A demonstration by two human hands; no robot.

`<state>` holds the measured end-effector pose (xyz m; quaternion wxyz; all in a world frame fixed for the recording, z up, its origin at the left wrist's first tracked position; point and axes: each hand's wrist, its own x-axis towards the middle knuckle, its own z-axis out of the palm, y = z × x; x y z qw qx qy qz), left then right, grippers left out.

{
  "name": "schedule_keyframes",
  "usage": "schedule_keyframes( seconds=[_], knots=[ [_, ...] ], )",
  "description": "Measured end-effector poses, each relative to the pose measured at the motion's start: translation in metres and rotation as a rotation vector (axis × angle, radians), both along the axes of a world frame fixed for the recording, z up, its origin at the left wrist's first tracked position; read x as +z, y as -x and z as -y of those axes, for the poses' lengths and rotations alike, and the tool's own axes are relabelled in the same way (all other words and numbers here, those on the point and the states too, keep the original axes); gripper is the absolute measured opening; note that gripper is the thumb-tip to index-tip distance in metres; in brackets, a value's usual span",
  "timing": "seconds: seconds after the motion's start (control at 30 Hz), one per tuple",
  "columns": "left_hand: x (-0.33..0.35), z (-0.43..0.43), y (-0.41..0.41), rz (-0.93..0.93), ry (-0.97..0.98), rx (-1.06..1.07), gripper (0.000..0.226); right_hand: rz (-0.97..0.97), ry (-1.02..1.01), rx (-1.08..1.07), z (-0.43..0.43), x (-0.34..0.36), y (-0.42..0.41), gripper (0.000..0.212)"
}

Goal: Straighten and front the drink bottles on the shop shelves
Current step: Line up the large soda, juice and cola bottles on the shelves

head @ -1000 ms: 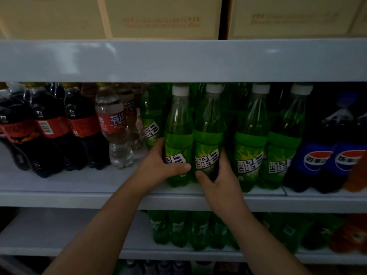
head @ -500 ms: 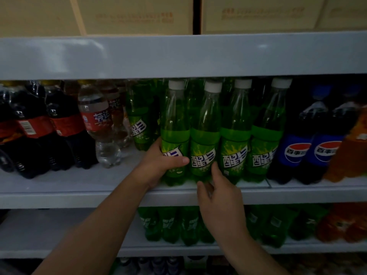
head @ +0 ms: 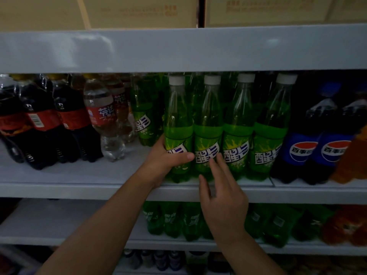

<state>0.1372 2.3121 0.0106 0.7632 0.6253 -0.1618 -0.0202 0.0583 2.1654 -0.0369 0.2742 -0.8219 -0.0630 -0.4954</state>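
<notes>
Several green soda bottles with white caps stand in a row at the front edge of the middle shelf [head: 79, 190]. My left hand [head: 164, 161] grips the leftmost front green bottle [head: 177, 116] around its label, thumb across the front. The second green bottle [head: 207, 120] stands right beside it, labels facing out. My right hand [head: 222, 199] hovers in front of that second bottle with fingers spread and straight; whether its fingertips touch the label I cannot tell. One more green bottle [head: 143, 118] stands further back on the left.
Dark cola bottles [head: 65, 120] and a clear bottle with a red label [head: 103, 116] stand at the left. Blue-labelled cola bottles [head: 301, 147] and an orange drink [head: 351, 161] are at the right. More green bottles [head: 170, 221] fill the lower shelf. Cardboard boxes [head: 139, 10] sit on top.
My right hand has let go of the second green bottle and drawn back with fingers spread. The two front bottles were pulled forward into line with the right pair. My left hand keeps its grip.
</notes>
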Motion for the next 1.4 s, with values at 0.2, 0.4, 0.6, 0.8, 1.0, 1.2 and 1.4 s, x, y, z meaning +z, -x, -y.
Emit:
schedule_keyframes(
  seconds=[0.2,0.4,0.6,0.8,1.0,1.2,1.4],
  knots=[
    [0.001,-0.009,-0.001,-0.010,-0.043,-0.036,0.080,0.095,0.061,0.048,0.012,0.002,-0.010,0.032],
    [0.007,-0.014,-0.004,0.012,-0.107,-0.027,0.079,0.089,0.047,0.088,0.013,0.004,-0.011,0.029],
    [0.009,-0.014,-0.005,-0.013,-0.160,-0.079,0.083,0.128,-0.007,0.142,0.013,0.002,-0.007,0.028],
    [0.017,-0.021,0.005,0.006,-0.242,-0.095,0.076,0.161,-0.046,0.346,-0.011,0.008,-0.003,0.025],
    [0.020,-0.080,0.033,0.060,-0.342,0.106,0.058,0.090,-0.122,0.697,-0.078,0.042,-0.008,0.021],
    [0.036,-0.155,0.050,0.112,-0.269,0.735,0.030,-0.329,-0.346,0.756,-0.159,0.088,-0.057,0.027],
    [0.033,-0.142,0.028,0.182,-0.785,0.891,0.018,-0.902,-0.561,0.940,-0.193,0.097,-0.101,0.038]
  ],
)
